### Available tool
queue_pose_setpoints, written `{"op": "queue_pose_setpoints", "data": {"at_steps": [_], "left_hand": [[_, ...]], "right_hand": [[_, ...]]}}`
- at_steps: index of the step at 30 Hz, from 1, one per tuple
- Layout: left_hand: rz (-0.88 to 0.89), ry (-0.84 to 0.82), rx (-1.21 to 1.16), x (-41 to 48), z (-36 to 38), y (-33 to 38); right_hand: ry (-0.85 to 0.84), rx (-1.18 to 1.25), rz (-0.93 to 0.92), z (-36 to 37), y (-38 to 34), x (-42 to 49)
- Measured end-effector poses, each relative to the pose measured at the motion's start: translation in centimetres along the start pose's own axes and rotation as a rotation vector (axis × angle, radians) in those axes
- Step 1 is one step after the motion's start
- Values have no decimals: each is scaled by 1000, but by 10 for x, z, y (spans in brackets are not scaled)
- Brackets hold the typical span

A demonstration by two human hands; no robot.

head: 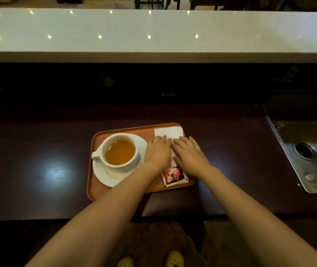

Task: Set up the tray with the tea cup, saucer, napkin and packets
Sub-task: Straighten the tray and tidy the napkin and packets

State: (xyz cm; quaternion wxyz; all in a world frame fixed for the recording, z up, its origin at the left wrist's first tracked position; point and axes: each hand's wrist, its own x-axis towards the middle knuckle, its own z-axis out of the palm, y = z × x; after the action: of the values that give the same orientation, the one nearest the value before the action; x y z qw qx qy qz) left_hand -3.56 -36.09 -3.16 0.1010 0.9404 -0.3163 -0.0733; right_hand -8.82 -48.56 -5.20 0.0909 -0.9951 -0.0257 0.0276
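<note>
both hands flat on napkin, tray loaded

left hand and right hand lie palm down, fingers spread, side by side on the white napkin; nothing gripped. napkin sits at the tray's 1 o'clock corner. packets lie at its 5 o'clock, just below the hands. tea cup, full of amber tea, stands on the saucer at 9 o'clock, handle pointing 9. steel sink sits well apart at 3 o'clock.

head-worn view, steeply down, near tray
</note>
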Motion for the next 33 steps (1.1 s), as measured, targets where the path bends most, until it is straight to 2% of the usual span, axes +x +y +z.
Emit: {"op": "queue_pose_setpoints", "data": {"at_steps": [3,7,15,18,21,24,27,33], "left_hand": [[-62,-35,140,11,10,-7],[-183,-19,137,12,19,-8],[-210,20,220,12,18,-4],[-210,103,39,0,9,3],[-269,218,-284,-35,4,16],[-424,164,-542,-74,8,28],[-473,80,-635,-88,14,35],[-478,61,-671,-90,16,43]], "right_hand": [[11,38,-53,2,7,2],[5,106,-88,1,15,4],[-132,148,-167,-12,37,24],[-105,235,-167,-17,35,21],[79,393,-74,-21,33,2],[179,450,25,-16,25,-29],[109,415,43,-6,12,-50],[63,457,138,-3,-4,-62]]}}
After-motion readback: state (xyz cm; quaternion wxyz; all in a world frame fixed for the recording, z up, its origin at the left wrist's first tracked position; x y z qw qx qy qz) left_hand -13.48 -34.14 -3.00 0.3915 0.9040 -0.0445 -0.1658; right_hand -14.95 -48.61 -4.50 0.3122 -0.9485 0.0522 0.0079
